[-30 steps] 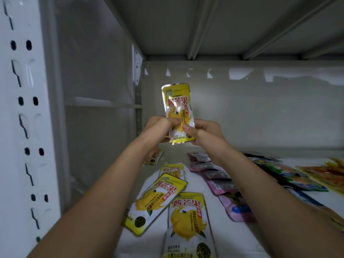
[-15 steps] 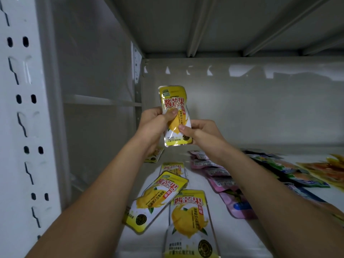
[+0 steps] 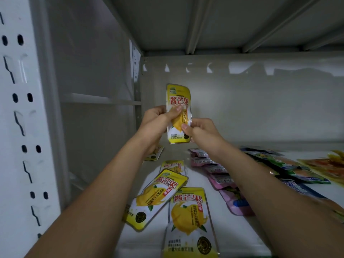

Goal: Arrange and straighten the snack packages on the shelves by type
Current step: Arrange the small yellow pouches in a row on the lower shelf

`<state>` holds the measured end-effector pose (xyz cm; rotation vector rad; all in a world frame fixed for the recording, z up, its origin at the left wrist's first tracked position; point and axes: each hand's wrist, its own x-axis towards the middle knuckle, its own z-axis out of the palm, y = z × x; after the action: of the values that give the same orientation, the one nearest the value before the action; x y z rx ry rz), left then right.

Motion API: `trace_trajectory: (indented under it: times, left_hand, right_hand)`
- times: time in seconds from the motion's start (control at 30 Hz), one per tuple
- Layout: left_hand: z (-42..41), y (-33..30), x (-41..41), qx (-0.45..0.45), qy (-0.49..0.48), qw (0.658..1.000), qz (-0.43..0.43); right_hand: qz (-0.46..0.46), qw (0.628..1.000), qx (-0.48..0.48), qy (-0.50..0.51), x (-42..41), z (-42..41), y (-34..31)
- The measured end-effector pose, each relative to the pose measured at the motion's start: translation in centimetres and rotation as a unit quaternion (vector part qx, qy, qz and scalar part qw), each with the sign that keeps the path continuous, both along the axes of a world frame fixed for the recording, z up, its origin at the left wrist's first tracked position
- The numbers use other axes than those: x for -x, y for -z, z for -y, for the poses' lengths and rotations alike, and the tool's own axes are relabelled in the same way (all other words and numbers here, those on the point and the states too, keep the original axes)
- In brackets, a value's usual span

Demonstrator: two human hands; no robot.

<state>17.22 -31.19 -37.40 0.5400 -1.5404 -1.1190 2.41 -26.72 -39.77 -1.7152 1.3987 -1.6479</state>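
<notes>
Your left hand (image 3: 155, 121) pinches the yellow packet (image 3: 178, 113), held upright above the shelf (image 3: 197, 185); your right hand (image 3: 200, 130) pinches its right edge. Below lie 3 yellow packets (image 3: 158, 198), then pink packets (image 3: 219, 178), then green and orange packets (image 3: 305, 170) at right.

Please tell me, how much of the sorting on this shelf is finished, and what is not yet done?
Partly done. The pink packets already lie in a row. In hand: both the left hand and right hand hold one yellow mango packet upright above the shelf. Left: a tilted yellow packet overlaps its neighbours, and the green packets at right look uneven.
</notes>
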Motion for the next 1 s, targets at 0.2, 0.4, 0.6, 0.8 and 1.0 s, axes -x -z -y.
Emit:
trace_trajectory:
  times: [0.2, 0.4, 0.6, 0.8, 1.0]
  left_hand:
    - [1.0, 0.9, 0.0, 0.038, -0.046, 0.993, 0.102]
    - [1.0, 1.2, 0.3, 0.049, -0.047, 0.984, 0.165]
    - [0.6, 1.2, 0.2, 0.026, -0.025, 0.984, 0.175]
    - [1.1, 1.3, 0.0, 0.002, -0.049, 0.979, 0.198]
    - [1.2, 0.9, -1.0, -0.098, 0.0, 0.974, 0.205]
  right_hand:
    - [0.009, 0.997, 0.015, 0.072, 0.1, 0.1, -0.1]
    - [0.076, 0.992, 0.076, 0.059, 0.5, 0.3, -0.2]
    - [0.091, 0.991, 0.073, 0.061, 0.8, 0.6, 0.1]
    - [0.086, 0.99, 0.055, 0.096, 0.6, 1.2, 0.4]
    - [0.068, 0.992, -0.05, 0.095, 0.2, 2.1, 1.5]
